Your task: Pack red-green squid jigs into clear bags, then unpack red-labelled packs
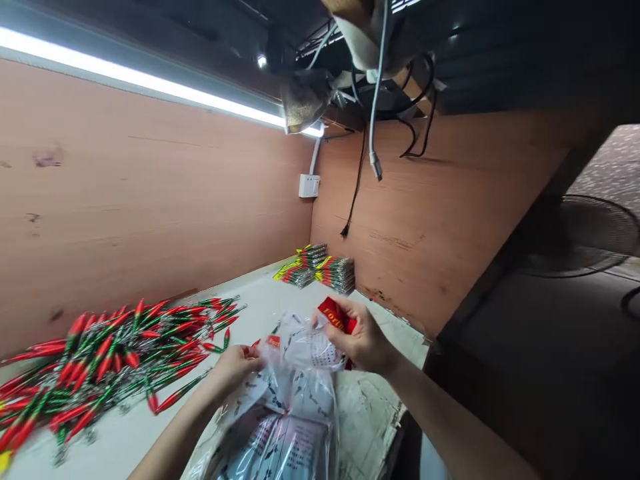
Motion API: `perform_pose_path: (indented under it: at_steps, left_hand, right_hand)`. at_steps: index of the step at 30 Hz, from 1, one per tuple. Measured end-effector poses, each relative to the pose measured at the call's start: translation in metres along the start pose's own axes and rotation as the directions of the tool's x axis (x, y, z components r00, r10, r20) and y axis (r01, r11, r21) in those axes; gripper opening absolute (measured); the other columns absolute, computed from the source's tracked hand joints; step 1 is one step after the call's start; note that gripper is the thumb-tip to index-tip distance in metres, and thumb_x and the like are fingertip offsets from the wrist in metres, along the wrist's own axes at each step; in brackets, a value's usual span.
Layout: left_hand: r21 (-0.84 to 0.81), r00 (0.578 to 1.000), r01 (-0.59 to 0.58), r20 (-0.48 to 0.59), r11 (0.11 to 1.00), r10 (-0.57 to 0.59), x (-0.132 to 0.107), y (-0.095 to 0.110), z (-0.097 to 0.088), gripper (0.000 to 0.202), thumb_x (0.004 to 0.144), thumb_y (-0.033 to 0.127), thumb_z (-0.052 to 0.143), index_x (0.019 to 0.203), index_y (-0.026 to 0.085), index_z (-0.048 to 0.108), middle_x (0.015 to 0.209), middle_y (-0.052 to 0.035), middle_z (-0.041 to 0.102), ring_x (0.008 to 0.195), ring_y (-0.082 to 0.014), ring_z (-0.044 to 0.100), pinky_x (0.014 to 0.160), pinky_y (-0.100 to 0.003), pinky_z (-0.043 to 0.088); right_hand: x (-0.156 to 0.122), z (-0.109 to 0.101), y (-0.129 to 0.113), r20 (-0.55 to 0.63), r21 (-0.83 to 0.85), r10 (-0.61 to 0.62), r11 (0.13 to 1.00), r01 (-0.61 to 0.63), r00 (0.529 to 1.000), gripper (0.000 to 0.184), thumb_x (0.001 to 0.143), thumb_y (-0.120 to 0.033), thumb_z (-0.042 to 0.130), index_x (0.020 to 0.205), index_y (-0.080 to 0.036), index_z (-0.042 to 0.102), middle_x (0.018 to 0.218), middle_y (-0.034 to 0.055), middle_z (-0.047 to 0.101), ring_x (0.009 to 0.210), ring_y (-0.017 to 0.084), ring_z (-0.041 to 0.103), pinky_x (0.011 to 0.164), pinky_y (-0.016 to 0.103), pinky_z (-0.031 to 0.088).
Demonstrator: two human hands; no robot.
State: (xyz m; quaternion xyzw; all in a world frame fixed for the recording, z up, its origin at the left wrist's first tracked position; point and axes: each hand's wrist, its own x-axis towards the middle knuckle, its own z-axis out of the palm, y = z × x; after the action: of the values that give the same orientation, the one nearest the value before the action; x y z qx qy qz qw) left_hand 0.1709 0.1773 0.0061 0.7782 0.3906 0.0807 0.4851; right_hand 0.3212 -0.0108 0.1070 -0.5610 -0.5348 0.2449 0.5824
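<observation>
Near the table's front edge, my right hand (364, 337) is closed around a red packet (331, 313) with yellow lettering. A clear printed plastic bag (315, 350) lies against its fingers. To the left, my left hand (239, 365) pinches the edge of the thin plastic, beside a small red-orange patch seen through it. Below both hands lies a stack of clear plastic bags (285, 443) printed with dark marks and text, gathered at the middle. My left fingertips are partly hidden and slightly blurred.
Red and green pen-like pieces (120, 360) are heaped on the white table (120, 440) at left. Bundled packs (335, 273) stand in the far corner. Cables (377, 133) hang overhead, and a fan (590, 233) stands at right. The worn table edge (390, 440) runs beside my right arm.
</observation>
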Motion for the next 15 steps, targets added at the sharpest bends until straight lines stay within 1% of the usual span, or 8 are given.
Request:
perform_pose_path:
  at_steps: [2,4,6,8,10,11,13,15]
  left_hand:
    - [-0.085,0.999,0.024,0.05,0.996,-0.019,-0.013,-0.005,-0.012,0.028,0.049,0.042,0.069,0.05,0.018,0.056,0.046,0.0033,0.051,0.049,-0.0145,0.047,0.053,-0.026,0.035]
    - [-0.166,0.998,0.042,0.057,0.985,-0.033,-0.032,-0.012,-0.026,0.034,0.047,0.048,0.071,0.055,0.017,0.06,0.049,0.0029,0.052,0.051,-0.0137,0.046,0.053,-0.026,0.035]
    - [-0.237,0.998,0.053,0.032,0.97,-0.046,-0.057,-0.015,-0.039,0.038,0.048,0.051,0.072,0.062,0.016,0.063,0.055,0.0025,0.056,0.055,-0.0135,0.048,0.056,-0.025,0.036]
    - [-0.312,0.999,0.044,0.028,0.949,-0.037,-0.083,-0.012,-0.048,0.039,0.051,0.051,0.073,0.067,0.016,0.064,0.06,0.0019,0.058,0.058,-0.0131,0.05,0.059,-0.025,0.038]
    - [-0.379,0.999,0.013,0.047,0.925,0.006,-0.107,-0.004,-0.051,0.035,0.055,0.046,0.075,0.068,0.016,0.065,0.062,0.0011,0.06,0.061,-0.0125,0.052,0.061,-0.024,0.039]
    - [-0.401,0.998,-0.013,0.057,0.916,0.039,-0.117,0.001,-0.052,0.032,0.057,0.044,0.076,0.068,0.016,0.065,0.063,0.0006,0.061,0.062,-0.0124,0.052,0.062,-0.024,0.04]
    - [-0.388,0.993,-0.081,0.048,0.918,0.108,-0.134,0.009,-0.052,0.027,0.062,0.04,0.074,0.068,0.015,0.066,0.067,-0.0008,0.063,0.065,-0.0131,0.054,0.065,-0.025,0.042]
    - [-0.338,0.988,-0.134,0.021,0.931,0.15,-0.145,0.01,-0.054,0.025,0.069,0.04,0.07,0.073,0.015,0.069,0.072,-0.0028,0.066,0.07,-0.0147,0.057,0.068,-0.026,0.043]
  right_hand:
    - [-0.001,-0.008,-0.005,-0.064,-0.083,-0.058,0.995,0.052,0.996,0.01,0.075,-0.021,0.057,0.079,-0.02,0.048,0.064,-0.0062,0.039,0.053,0.007,0.035,0.05,0.02,0.03]
    - [0.0,-0.014,-0.009,-0.071,-0.163,-0.066,0.985,0.053,0.995,0.017,0.077,-0.027,0.059,0.084,-0.021,0.046,0.066,-0.0062,0.04,0.055,0.008,0.036,0.051,0.02,0.031]
    - [0.004,-0.014,-0.012,0.039,-0.263,0.018,0.965,-0.007,0.999,0.025,0.079,-0.038,0.061,0.094,-0.02,0.051,0.063,-0.0058,0.044,0.054,0.009,0.037,0.051,0.021,0.03]
    - [0.01,-0.004,-0.011,0.217,-0.415,0.149,0.909,-0.047,0.965,0.041,0.078,-0.051,0.063,0.101,-0.017,0.06,0.061,-0.0038,0.049,0.054,0.01,0.041,0.051,0.022,0.03]
    - [0.015,0.015,-0.008,0.367,-0.536,0.243,0.844,-0.01,0.898,0.052,0.073,-0.058,0.067,0.103,-0.015,0.066,0.063,-0.0009,0.055,0.057,0.012,0.045,0.053,0.023,0.031]
    - [0.017,0.027,-0.005,0.45,-0.538,0.27,0.843,0.017,0.852,0.052,0.072,-0.06,0.066,0.099,-0.015,0.068,0.064,-0.0003,0.055,0.058,0.012,0.045,0.053,0.023,0.031]
    - [0.02,0.05,0.002,0.614,-0.448,0.283,0.893,0.03,0.737,0.048,0.076,-0.061,0.06,0.082,-0.014,0.069,0.06,-0.0014,0.051,0.055,0.011,0.041,0.052,0.022,0.03]
    - [0.021,0.065,0.008,0.732,-0.315,0.246,0.949,-0.005,0.636,0.047,0.083,-0.057,0.052,0.071,-0.013,0.065,0.058,-0.002,0.047,0.055,0.01,0.04,0.051,0.022,0.031]
